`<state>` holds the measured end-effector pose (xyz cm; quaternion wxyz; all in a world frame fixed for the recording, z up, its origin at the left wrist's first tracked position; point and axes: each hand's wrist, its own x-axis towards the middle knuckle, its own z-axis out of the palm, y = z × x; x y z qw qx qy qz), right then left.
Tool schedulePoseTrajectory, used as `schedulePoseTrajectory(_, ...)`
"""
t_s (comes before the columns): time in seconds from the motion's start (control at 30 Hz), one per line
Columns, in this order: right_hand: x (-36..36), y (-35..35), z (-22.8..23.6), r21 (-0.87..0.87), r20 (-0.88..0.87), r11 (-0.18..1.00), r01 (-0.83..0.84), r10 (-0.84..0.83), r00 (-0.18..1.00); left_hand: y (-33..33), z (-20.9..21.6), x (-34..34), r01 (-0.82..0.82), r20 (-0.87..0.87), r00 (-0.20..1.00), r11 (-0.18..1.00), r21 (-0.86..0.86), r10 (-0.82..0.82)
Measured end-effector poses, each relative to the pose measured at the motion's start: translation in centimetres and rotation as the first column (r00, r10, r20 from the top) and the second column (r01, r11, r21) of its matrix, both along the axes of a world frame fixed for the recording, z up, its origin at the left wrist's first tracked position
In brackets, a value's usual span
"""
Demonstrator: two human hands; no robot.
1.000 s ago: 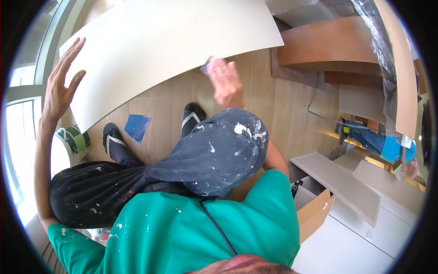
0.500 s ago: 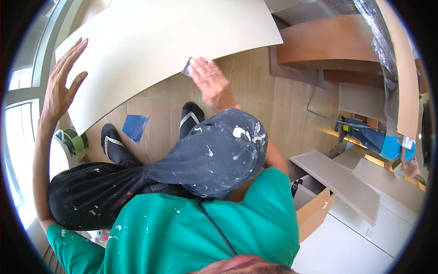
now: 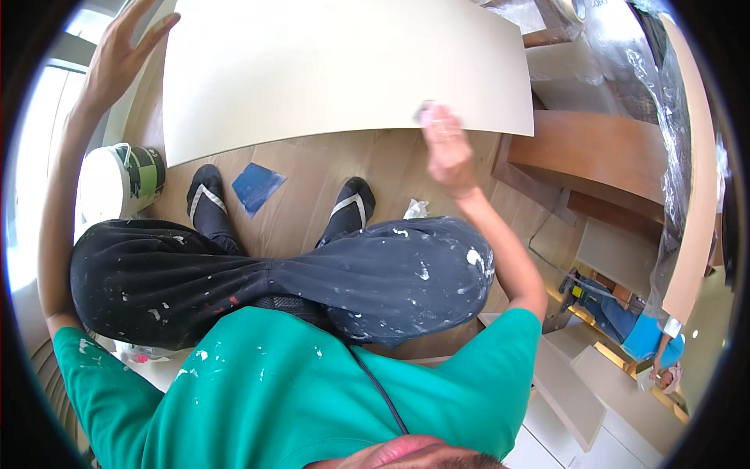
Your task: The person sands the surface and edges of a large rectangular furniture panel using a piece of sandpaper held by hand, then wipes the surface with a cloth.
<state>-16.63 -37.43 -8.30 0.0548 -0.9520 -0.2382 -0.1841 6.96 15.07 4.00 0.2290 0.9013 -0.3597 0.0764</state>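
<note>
A large cream-white panel (image 3: 336, 70) lies in front of me, its near edge above the wooden floor. My right hand (image 3: 451, 156), blurred by motion, is closed on a small dark grey piece of sandpaper (image 3: 423, 112) at the panel's near edge, toward its right end. Most of the piece is hidden under my fingers. At the panel's left end my left hand (image 3: 121, 59) is raised, empty, with thumb and fingers apart. Whether its thumb touches the panel I cannot tell.
On the floor lie a worn blue sheet (image 3: 258, 188) and crumpled white paper (image 3: 416, 209). A white-and-green bucket (image 3: 117, 181) stands left. Brown wooden furniture (image 3: 598, 156) and plastic wrap (image 3: 664, 117) are at right. Farther right, a person in blue (image 3: 648, 340) works.
My right hand has moved right along the panel's near edge with the sandpaper. My left hand is higher in the picture. The whole view has shifted, and the crumpled paper now shows.
</note>
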Motion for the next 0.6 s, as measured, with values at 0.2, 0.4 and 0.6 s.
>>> schedulePoseTrajectory(0.2, 3.7, 14.1, 2.8, -0.01, -0.079, 0.917, -0.399, 0.397, 0.915, -4.6, 4.1, -2.6, 0.0, 0.165, 0.986, 0.991, 0.136, -0.023)
schedulePoseTrajectory(0.4, -0.2, -3.5, 1.0, -0.155, -0.006, 0.986, -0.063, 0.063, 0.998, 8.6, -2.8, 0.0, -0.153, 0.122, 0.981, 0.988, 0.007, 0.151)
schedulePoseTrajectory(0.6, 3.1, 10.4, 2.1, 0.03, -0.223, 0.916, -0.4, 0.396, 0.891, 8.2, -6.5, 1.4, -0.189, 0.029, 0.981, 0.98, -0.067, 0.191)
